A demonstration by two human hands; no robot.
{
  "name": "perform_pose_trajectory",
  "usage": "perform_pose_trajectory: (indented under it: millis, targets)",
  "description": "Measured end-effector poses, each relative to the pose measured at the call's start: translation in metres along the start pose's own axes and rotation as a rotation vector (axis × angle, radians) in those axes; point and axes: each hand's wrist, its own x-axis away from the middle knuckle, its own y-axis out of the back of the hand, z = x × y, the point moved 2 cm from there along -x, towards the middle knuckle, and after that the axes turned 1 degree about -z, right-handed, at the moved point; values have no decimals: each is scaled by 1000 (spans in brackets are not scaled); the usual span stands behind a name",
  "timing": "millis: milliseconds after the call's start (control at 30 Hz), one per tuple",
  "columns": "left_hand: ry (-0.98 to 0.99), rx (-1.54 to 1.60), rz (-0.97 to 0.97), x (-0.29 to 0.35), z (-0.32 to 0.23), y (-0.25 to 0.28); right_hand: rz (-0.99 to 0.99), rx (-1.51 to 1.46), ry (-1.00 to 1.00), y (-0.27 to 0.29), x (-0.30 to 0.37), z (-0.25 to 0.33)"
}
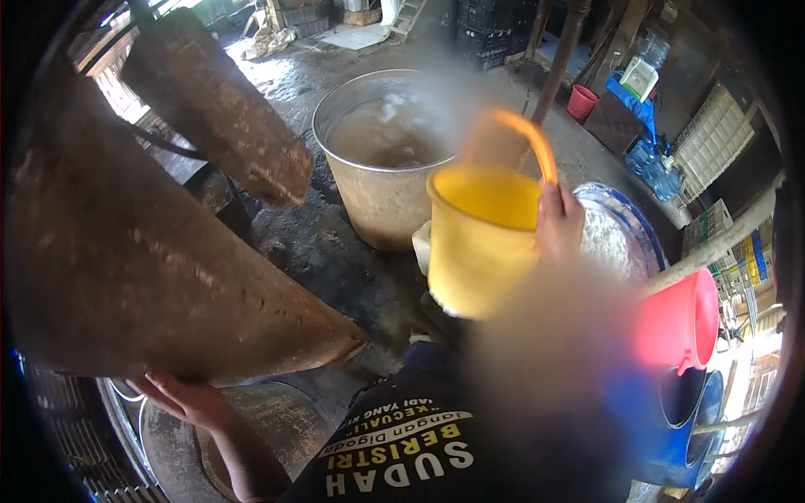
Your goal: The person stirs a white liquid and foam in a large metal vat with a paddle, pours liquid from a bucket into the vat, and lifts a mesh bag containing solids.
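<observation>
Right hand [560, 220] is clenched on the orange bail of the yellow bucket [480, 239], held up over wet floor in front of the steel tub [381, 159]. Rigid plastic, likely slick when wet; the bail is the natural hold, a second hand under the base if loaded. Whether it holds anything cannot be told. Left hand [186, 401], fingers spread and grasping nothing, props the rim of the rusty cone [142, 277], stiff and probably heavy.

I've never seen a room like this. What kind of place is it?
Probably a rough, semi-outdoor work or cooking yard: a big metal tub of cloudy liquid on a wet concrete floor, stacked dark crates, plastic buckets, and large rusty metal cones.
</observation>
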Motion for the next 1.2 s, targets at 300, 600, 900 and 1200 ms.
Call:
perform_pose_trajectory:
  millis: [300, 600, 900, 1200]
  targets:
    - [1, -643, -387, 5, 13, 29, 155, 220, 659, -206, -223, 51]
    - [-24, -1044, -606, 57, -29, -42, 902, 470, 769, -534, -319, -96]
    - [167, -1149, -645, 133, -39, -100, 1083, 827, 689, -640, -292, -163]
    - [232, -1249, -627, 162, -55, -98, 1085, 976, 682, -686, -301, -202]
